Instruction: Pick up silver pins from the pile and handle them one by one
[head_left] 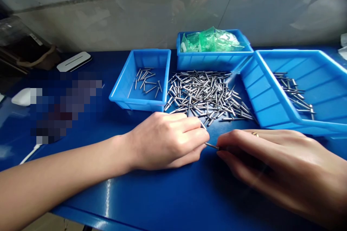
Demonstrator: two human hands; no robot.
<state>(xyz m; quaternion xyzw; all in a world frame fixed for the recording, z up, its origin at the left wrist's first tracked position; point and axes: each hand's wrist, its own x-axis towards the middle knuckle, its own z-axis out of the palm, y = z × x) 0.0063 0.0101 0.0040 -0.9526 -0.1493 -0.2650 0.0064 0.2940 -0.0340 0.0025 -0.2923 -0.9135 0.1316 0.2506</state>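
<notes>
A thin threaded screw [211, 146] spans the small gap between my two hands, low over the blue table. My left hand [173, 140] is closed, its curled fingers at one end of the screw. The thumb and forefinger of my right hand [273, 162] pinch the other end. Just beyond my left hand lies a loose pile of silver rivets [206, 94]. A small blue bin [138, 103] holding several screws [148, 83] stands to the left of the pile. Tilted at the right, a larger blue bin [260, 104] has several rivets [295, 97] inside.
A third blue bin [214, 59] with green and clear plastic bags [211, 39] stands behind the pile, near the wall. Left on the table [151, 195] are a white case [23, 96], a white flat device [74, 62], a cable [29, 154] and a blurred-out object.
</notes>
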